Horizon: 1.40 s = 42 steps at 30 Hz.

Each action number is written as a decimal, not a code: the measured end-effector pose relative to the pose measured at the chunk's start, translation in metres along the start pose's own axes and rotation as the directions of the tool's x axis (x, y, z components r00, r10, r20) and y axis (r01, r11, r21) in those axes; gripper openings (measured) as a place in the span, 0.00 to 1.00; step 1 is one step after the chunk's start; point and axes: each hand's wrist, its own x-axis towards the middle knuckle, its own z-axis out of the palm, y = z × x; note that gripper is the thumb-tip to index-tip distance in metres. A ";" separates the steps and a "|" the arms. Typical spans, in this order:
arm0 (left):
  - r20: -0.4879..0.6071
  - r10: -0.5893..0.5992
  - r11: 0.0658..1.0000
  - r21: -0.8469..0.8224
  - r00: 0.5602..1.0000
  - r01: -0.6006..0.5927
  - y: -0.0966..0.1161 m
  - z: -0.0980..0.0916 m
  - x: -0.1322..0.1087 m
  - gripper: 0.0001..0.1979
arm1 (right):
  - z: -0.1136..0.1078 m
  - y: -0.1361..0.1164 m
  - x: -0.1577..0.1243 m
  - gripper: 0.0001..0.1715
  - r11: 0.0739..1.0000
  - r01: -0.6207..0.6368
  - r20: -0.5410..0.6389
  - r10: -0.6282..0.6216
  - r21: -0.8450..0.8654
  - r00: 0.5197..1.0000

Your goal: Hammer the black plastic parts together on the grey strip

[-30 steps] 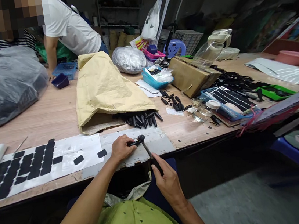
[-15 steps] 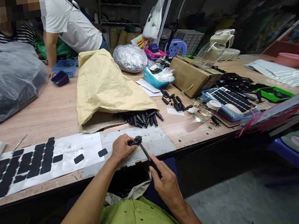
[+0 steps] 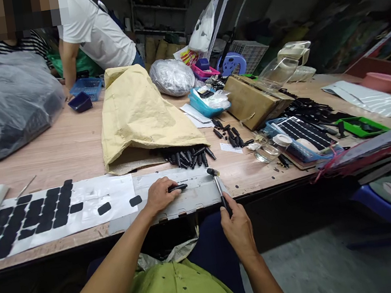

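Observation:
My left hand (image 3: 161, 194) rests on the grey board (image 3: 175, 210) at the table's front edge. Its fingers are closed on a slim black cylindrical part (image 3: 178, 187) whose tip points right. In my right hand (image 3: 238, 225) is a small hammer (image 3: 217, 184), gripped by its dark handle, with the metal shaft and head over the right part of the board. The hammer's head is apart from the black part. Just beyond the board, a pile of similar black parts (image 3: 189, 157) spills from the mouth of a yellowish sack (image 3: 140, 115).
Left of the board lies a white sheet with black stickers (image 3: 104, 208). Loose black parts (image 3: 232, 136), a cardboard box (image 3: 254, 97) and a blue basket (image 3: 299, 144) are to the right. A large plastic bag (image 3: 4, 105) and a person in white (image 3: 95, 29) are across the table.
The hammer has moved from the black part in my left hand to the right, together with my right hand. My left hand has stayed nearly in place.

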 end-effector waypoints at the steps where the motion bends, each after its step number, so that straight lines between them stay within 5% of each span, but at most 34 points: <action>1: 0.008 0.003 1.000 -0.011 1.000 -0.003 0.000 0.000 0.000 0.11 | -0.001 0.000 0.002 0.30 0.999 -0.007 0.016 0.008 -0.039 1.000; 10: 0.044 0.045 0.998 -0.055 0.998 -0.042 0.006 -0.009 -0.005 0.15 | 0.001 -0.012 0.002 0.30 0.971 -0.082 0.110 0.109 -0.225 0.988; 15: 0.096 0.194 0.980 -0.069 0.976 -0.187 0.008 -0.009 -0.063 0.08 | 0.009 0.000 0.001 0.30 0.981 0.012 0.022 -0.008 -0.193 1.000; 19: 0.102 0.244 0.961 0.112 0.964 -0.255 -0.003 0.005 -0.115 0.08 | 0.012 0.005 0.001 0.30 0.984 0.062 -0.045 -0.071 -0.165 0.996; 23: 0.037 0.261 0.945 0.193 0.965 -0.263 -0.005 0.015 -0.130 0.12 | 0.011 0.004 0.002 0.30 0.986 0.043 -0.014 -0.046 -0.158 0.999; 26: -0.102 0.202 0.976 0.100 0.974 -0.192 0.009 0.013 -0.108 0.11 | 0.009 0.002 0.002 0.30 0.991 0.011 0.028 -0.007 -0.133 1.000; 30: -0.265 -0.028 0.987 -0.161 0.964 -0.016 0.034 -0.005 -0.038 0.12 | 0.010 0.003 0.002 0.30 0.992 -0.018 0.040 0.023 -0.122 0.999; 34: -0.236 -0.410 0.898 -0.276 0.881 0.344 0.043 -0.017 0.045 0.16 | 0.013 0.006 0.002 0.30 0.995 0.040 -0.034 -0.044 -0.097 0.998; 36: -0.238 -0.475 0.876 -0.213 0.847 0.432 0.039 -0.017 0.075 0.17 | 0.015 0.008 0.002 0.30 0.993 0.068 -0.054 -0.073 -0.099 0.996; 39: -0.257 -0.480 0.877 -0.165 0.839 0.452 0.030 -0.014 0.096 0.15 | 0.016 0.010 0.002 0.30 0.993 0.073 -0.054 -0.078 -0.098 0.995; 42: -0.246 -0.480 0.875 -0.195 0.842 0.443 0.022 -0.016 0.087 0.14 | 0.017 0.011 0.002 0.30 0.994 0.081 -0.083 -0.087 -0.077 0.993</action>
